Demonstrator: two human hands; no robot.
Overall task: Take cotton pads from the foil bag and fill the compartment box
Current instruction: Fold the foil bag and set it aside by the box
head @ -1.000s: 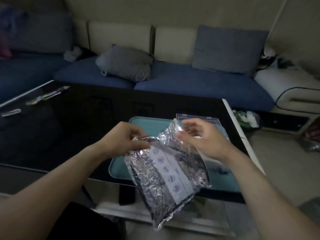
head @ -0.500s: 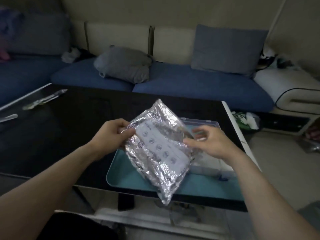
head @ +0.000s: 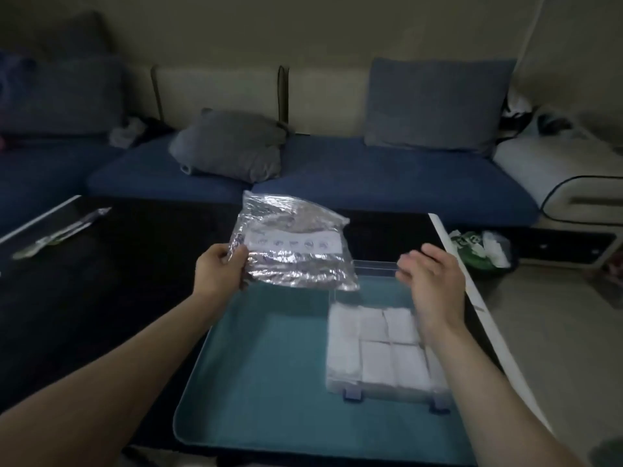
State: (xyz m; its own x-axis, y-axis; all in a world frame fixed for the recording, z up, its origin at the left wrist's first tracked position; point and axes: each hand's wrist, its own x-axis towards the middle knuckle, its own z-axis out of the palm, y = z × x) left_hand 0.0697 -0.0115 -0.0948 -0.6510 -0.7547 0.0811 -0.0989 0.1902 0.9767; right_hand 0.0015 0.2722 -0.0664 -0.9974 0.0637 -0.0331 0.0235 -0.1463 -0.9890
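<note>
Left hand (head: 219, 269) pinches the foil bag (head: 291, 249) by its left edge, thumb on top and fingers beneath, so the bag hangs out flat to the right above the far side of the tray. Right hand (head: 429, 276) holds nothing: fingers straight and a little blurred, palm turned toward the bag, hovering over the back of the compartment box. I judge it is poised either to reach into the bag or to steady it.

Behind everything runs a blue sofa (head: 371, 183) with soft grey cushions. In front of it the dark, glossy worktop (head: 101, 281) carries a teal tray (head: 263, 365), shallow, smooth and round-cornered, which probably serves to keep the work in one place. On the tray's right half sits the compartment box (head: 384, 352), clear hard plastic with its lid tipped up at the back and two small dark clasps on the near edge. Its compartments look already packed with white cotton pads (head: 377, 362), soft, matte and squarish, lying flush in their cells.

The bag is crinkled silver foil, shiny and stiffly creased, with a pale label strip bearing a row of small round symbols. It looks fairly flat; whether pads remain inside cannot be told.
</note>
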